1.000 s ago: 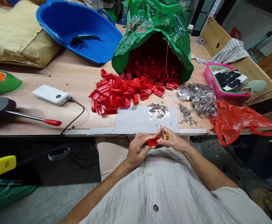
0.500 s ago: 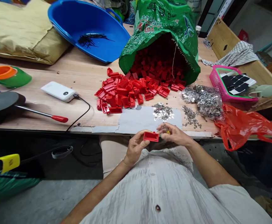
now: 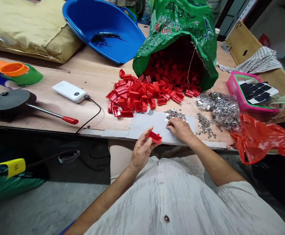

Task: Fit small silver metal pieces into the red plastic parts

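Observation:
My left hand (image 3: 141, 151) is closed around one end of a small open red plastic box (image 3: 154, 137), held tilted just off the table's front edge. Further right, my right hand (image 3: 181, 129) rests over the grey sheet (image 3: 144, 125), its fingertips bent together at the near side of a pile of small shiny metal pieces (image 3: 175, 114). Whatever sits between those fingertips is hidden. A heap of similar red plastic boxes (image 3: 134, 94) spills from the green sack (image 3: 157, 42) behind the sheet. To the right lie more small metal parts (image 3: 205, 125), loose on the wood.
Clear bags of metal parts (image 3: 225, 112), a red plastic bag (image 3: 257, 137) and a pink basket (image 3: 242, 98) are on the right. Leftward are a white power bank (image 3: 70, 91) with a cable, a red-handled lever tool (image 3: 51, 112) and a blue basin (image 3: 103, 19).
My right hand has moved from beside the red box forward to the metal pile. My left hand still holds the box, now turned at a slant. The whole view has shifted slightly.

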### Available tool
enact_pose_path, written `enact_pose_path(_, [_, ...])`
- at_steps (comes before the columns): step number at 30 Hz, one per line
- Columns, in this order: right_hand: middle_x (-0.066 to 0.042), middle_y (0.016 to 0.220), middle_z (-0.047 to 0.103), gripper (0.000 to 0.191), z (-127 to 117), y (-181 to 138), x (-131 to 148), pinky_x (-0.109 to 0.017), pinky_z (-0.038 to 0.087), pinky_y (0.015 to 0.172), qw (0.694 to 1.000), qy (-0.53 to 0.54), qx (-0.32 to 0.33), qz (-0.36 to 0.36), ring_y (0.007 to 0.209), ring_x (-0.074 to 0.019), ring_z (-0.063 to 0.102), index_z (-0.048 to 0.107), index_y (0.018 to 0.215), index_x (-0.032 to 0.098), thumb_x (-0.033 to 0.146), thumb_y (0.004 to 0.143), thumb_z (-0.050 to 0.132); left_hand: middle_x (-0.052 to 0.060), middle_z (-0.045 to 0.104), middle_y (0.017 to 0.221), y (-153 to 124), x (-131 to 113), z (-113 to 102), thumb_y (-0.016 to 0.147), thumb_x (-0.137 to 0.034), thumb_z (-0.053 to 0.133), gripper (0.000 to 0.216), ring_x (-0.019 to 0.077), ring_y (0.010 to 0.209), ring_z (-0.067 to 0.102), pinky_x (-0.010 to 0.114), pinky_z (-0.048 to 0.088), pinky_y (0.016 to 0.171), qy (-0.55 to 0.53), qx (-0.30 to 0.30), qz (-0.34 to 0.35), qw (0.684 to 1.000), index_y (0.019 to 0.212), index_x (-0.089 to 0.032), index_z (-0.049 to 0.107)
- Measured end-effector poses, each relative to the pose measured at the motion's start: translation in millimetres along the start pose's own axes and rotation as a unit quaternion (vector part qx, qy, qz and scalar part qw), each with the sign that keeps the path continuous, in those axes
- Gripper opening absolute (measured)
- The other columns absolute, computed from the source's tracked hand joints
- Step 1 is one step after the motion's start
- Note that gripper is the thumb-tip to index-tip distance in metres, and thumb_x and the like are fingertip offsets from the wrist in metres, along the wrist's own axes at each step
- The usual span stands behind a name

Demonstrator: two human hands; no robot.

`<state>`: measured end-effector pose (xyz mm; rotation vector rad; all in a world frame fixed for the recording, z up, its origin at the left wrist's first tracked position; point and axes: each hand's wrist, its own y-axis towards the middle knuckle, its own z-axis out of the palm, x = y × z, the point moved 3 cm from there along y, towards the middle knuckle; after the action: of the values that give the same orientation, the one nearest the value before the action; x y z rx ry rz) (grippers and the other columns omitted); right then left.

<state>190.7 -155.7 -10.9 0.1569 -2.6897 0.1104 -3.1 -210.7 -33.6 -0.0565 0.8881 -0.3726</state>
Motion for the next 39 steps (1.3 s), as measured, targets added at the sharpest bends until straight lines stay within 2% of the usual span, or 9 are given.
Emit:
enact_pose_path(5, [-0.003, 0.086, 0.066, 0.004, -10.3, -2.7, -4.3, -0.03, 0.04, 0.074, 0.997, 0.072, -0.028, -0.026, 0.081, -0.0183, 0.058, 0.061, 0.084, 0.021, 0.02, 0.087, 0.058, 0.006, 0.069, 0.101, 3.4, -0.1, -1.9, 0.084, -0.033, 0.068, 0.048, 0.0206, 0.096, 0.069, 0.041, 0.056, 0.091, 0.014, -0.007, 0.01, 1.0, 0.13, -0.024, 0.058])
enact_pose_path(10, [-0.001, 0.079, 0.065, 0.005, -26.8, -32.0, 12.4, -0.028, 0.042, 0.067, 0.978, 0.181, -0.054, -0.093, 0.069, -0.0152, 0.057, 0.06, 0.088, 0.022, 0.023, 0.09, 0.056, 0.004, 0.069, 0.099, 7.4, -0.3, 4.6, 0.079, -0.032, 0.073, 0.052, 0.0181, 0.093, 0.068, 0.037, 0.056, 0.089, 0.012, -0.004, 0.01, 1.0, 0.129, -0.024, 0.06])
enact_pose_path(14, [-0.004, 0.086, 0.067, 0.008, -27.9, -54.3, 31.7, -0.031, 0.047, 0.072, 0.961, 0.202, -0.062, -0.181, 0.078, -0.0176, 0.061, 0.061, 0.093, 0.023, 0.022, 0.093, 0.053, 0.002, 0.068, 0.096, 8.6, -1.0, 14.4, 0.077, -0.029, 0.075, 0.052, 0.0141, 0.088, 0.066, 0.03, 0.056, 0.083, 0.03, 0.003, 0.011, 0.999, 0.127, -0.025, 0.062])
enact_pose_path(18, [-0.007, 0.094, 0.068, 0.015, -22.6, -61.7, 35.1, -0.037, 0.051, 0.081, 0.947, 0.204, -0.068, -0.238, 0.091, -0.0204, 0.062, 0.061, 0.098, 0.024, 0.02, 0.095, 0.048, 0.0, 0.067, 0.089, 7.7, -3.4, 22.2, 0.077, -0.029, 0.075, 0.052, 0.0104, 0.08, 0.063, 0.025, 0.053, 0.08, 0.053, 0.007, 0.012, 0.998, 0.127, -0.024, 0.063])
enact_pose_path(27, [-0.007, 0.094, 0.067, 0.016, -20.6, -66.9, 28.4, -0.039, 0.053, 0.084, 0.941, 0.212, -0.079, -0.25, 0.094, -0.0206, 0.062, 0.064, 0.099, 0.026, 0.021, 0.096, 0.048, -0.001, 0.066, 0.085, 5.5, -6.7, 28.5, 0.078, -0.029, 0.073, 0.047, 0.0098, 0.074, 0.058, 0.024, 0.049, 0.074, 0.085, 0.034, 0.021, 0.996, 0.124, -0.026, 0.065])
enact_pose_path(31, [-0.007, 0.095, 0.067, 0.021, -20.6, -69.8, 26.3, -0.037, 0.053, 0.084, 0.942, 0.19, -0.064, -0.269, 0.096, -0.0195, 0.062, 0.064, 0.101, 0.026, 0.019, 0.097, 0.045, 0.0, 0.07, 0.09, 5.7, -6.0, 28.2, 0.077, -0.028, 0.074, 0.045, 0.011, 0.078, 0.059, 0.025, 0.049, 0.079, 0.102, 0.041, 0.028, 0.994, 0.122, -0.025, 0.067])
enact_pose_path(35, [-0.007, 0.102, 0.066, 0.025, -18.3, -70.1, 23.5, -0.034, 0.052, 0.081, 0.954, 0.154, -0.02, -0.256, 0.092, -0.0181, 0.063, 0.066, 0.1, 0.026, 0.02, 0.098, 0.042, 0.002, 0.071, 0.103, 4.9, -7.2, 28.5, 0.077, -0.028, 0.075, 0.044, 0.0142, 0.088, 0.062, 0.027, 0.05, 0.084, 0.162, 0.051, 0.039, 0.985, 0.121, -0.024, 0.068])
enact_pose_path(39, [-0.007, 0.097, 0.066, 0.017, -18.4, -68.8, 23.7, -0.034, 0.051, 0.078, 0.948, 0.199, -0.016, -0.249, 0.091, -0.0189, 0.062, 0.065, 0.101, 0.025, 0.026, 0.098, 0.048, 0.003, 0.072, 0.107, 4.2, -6.2, 27.3, 0.078, -0.028, 0.074, 0.043, 0.0165, 0.092, 0.064, 0.029, 0.051, 0.087, 0.188, 0.057, 0.038, 0.98, 0.12, -0.023, 0.069])
